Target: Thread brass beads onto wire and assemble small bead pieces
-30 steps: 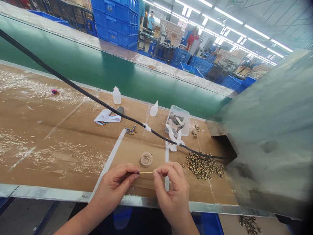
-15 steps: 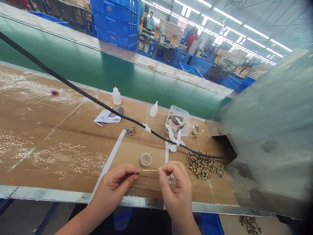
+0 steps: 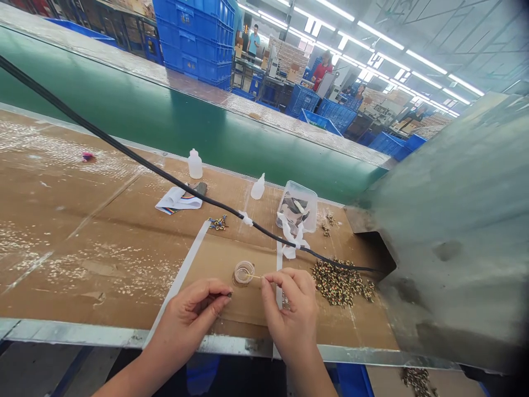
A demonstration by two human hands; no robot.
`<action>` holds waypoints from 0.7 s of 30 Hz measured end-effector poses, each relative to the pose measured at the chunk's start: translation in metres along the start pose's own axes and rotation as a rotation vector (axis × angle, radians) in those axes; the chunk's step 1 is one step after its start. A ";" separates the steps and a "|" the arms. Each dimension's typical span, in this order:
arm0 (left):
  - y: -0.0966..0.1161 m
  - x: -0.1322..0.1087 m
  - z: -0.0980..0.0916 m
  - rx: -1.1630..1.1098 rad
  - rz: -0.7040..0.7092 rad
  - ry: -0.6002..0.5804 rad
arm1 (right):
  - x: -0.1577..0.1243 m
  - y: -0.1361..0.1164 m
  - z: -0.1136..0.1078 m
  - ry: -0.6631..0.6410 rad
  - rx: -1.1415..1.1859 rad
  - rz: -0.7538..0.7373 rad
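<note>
Between the thumb and finger of my right hand [image 3: 291, 311] is a thin wooden stick [image 3: 255, 276], pinched near its right end. Its left tip reaches over the rim of a small clear round cup [image 3: 243, 272]; whether it touches the inside I cannot tell. My left hand [image 3: 192, 311] pinches a tiny dark piece [image 3: 229, 294], mostly covered by the fingertips, just left of and nearer than the cup. To the right of my right hand spreads a pile of small black-and-yellow parts [image 3: 341, 282].
A black cable [image 3: 165, 172] crosses above the bench. Behind it stand two white squeeze bottles [image 3: 195, 164] and a clear plastic box [image 3: 308, 204]. A few blue-yellow parts [image 3: 218, 222] lie left. A metal housing [image 3: 454, 237] blocks the right; a green conveyor [image 3: 231, 129] runs beyond.
My right hand has moved the stick's tip away from the piece in my left hand and over to the cup. The left hand has stayed nearly in place.
</note>
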State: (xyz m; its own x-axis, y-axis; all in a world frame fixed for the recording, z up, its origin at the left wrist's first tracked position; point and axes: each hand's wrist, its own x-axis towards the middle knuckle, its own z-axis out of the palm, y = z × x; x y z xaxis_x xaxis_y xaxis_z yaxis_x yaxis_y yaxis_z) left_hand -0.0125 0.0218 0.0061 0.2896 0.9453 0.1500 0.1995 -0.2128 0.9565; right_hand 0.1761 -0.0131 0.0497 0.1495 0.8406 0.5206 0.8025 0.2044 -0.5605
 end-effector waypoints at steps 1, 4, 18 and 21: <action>0.000 0.000 0.000 -0.003 -0.003 0.000 | 0.001 0.001 0.002 -0.003 -0.018 -0.020; -0.001 0.000 0.001 -0.006 -0.032 -0.003 | 0.003 0.002 0.007 -0.033 -0.041 -0.043; -0.002 -0.002 0.002 -0.139 -0.082 0.052 | -0.012 -0.006 0.001 0.023 0.280 0.168; 0.000 -0.003 0.002 -0.176 -0.103 0.064 | -0.019 -0.012 0.003 0.023 0.355 0.206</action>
State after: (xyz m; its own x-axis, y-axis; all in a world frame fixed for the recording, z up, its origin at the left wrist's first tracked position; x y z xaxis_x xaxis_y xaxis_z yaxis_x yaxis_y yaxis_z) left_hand -0.0111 0.0187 0.0050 0.2154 0.9747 0.0593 0.0567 -0.0731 0.9957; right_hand 0.1616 -0.0301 0.0447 0.3025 0.8714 0.3862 0.5057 0.1967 -0.8400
